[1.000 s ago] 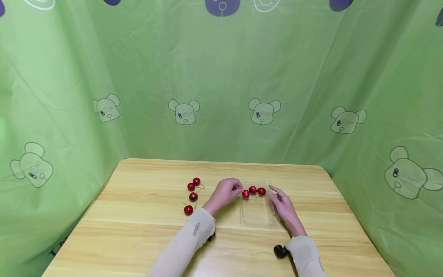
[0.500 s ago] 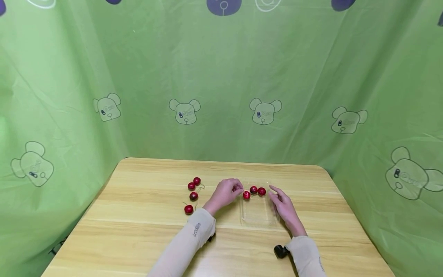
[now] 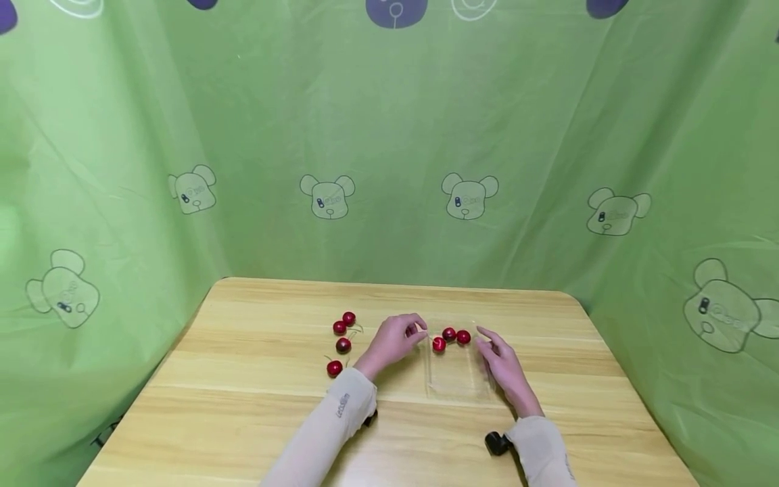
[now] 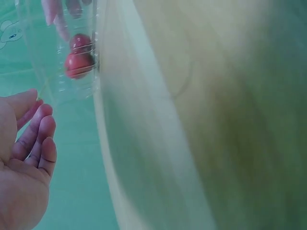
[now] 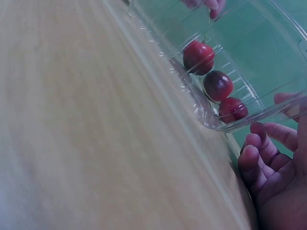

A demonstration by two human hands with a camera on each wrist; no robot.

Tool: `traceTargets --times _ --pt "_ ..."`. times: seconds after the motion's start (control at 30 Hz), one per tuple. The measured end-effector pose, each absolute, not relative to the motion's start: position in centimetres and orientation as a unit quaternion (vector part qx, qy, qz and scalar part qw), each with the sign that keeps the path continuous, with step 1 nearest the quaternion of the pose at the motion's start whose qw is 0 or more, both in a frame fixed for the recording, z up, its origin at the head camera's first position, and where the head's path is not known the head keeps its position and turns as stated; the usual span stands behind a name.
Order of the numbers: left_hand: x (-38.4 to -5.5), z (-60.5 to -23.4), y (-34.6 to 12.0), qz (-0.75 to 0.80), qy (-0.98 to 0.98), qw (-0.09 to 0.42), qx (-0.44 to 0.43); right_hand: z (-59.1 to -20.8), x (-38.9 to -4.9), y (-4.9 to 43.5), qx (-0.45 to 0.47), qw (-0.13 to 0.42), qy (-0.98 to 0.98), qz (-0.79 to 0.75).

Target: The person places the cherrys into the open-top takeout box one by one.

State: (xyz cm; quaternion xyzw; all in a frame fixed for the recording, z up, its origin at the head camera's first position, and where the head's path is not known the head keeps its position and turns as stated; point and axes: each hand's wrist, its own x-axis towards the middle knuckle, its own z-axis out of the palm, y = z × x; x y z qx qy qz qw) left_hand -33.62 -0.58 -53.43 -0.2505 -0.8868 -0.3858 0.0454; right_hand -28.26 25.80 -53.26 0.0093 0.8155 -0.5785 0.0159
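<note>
In the head view my left hand (image 3: 392,341) is at the left side of a clear plastic box (image 3: 459,391), its thumb and forefinger pinching a thin cherry stem (image 4: 44,87). The stem's cherry (image 3: 439,345) is inside the box, at its far left. Two more cherries, one (image 3: 449,334) beside another (image 3: 463,337), lie to its right near the back wall. My right hand (image 3: 508,372) holds the box's right side. In the right wrist view its thumb (image 5: 286,98) is at the rim, the other fingers (image 5: 249,155) curled outside the wall.
Left of my left hand, several loose cherries with stems, one of them a dark cherry (image 3: 343,345), lie on the wooden table (image 3: 243,379). Green cloth (image 3: 389,122) printed with bear heads hangs around the table's back and sides.
The cherry on the pinched stem has shifted slightly right and toward me inside the box, away from my left fingertips. Both hands stay nearly in place; the view has drifted a little.
</note>
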Motion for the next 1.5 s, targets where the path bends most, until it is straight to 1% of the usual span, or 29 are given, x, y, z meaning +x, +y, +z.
traceTargets --times 0.17,0.3,0.63,0.87,0.97,1.27,1.5 --pt "-33.5 -52.8 -1.9 -0.383 -0.889 0.049 -0.248 -53.1 -28.2 25.8 0.009 0.015 0.817 -0.576" --pt "-33.0 -52.1 -3.8 -0.373 -0.893 0.049 -0.246 -53.3 -28.3 25.9 0.009 0.016 0.816 -0.578" --pt "-32.2 -51.6 -11.4 -0.357 -0.902 0.047 -0.241 -53.7 -28.7 26.0 0.01 0.021 0.811 -0.585" --pt "-31.2 -52.2 -16.4 -0.345 -0.91 0.013 -0.229 -56.5 -30.2 26.9 0.021 0.02 0.809 -0.587" --pt "-30.9 -52.6 -18.0 -0.338 -0.912 -0.003 -0.232 -56.9 -30.3 27.0 0.023 0.015 0.814 -0.58" --pt "-30.1 -53.3 -20.1 -0.321 -0.915 -0.063 -0.237 -53.8 -28.7 26.1 0.014 0.026 0.81 -0.586" --pt "-30.3 -53.9 -20.0 -0.292 -0.926 -0.068 -0.231 -53.3 -28.3 25.9 0.013 0.022 0.811 -0.585"
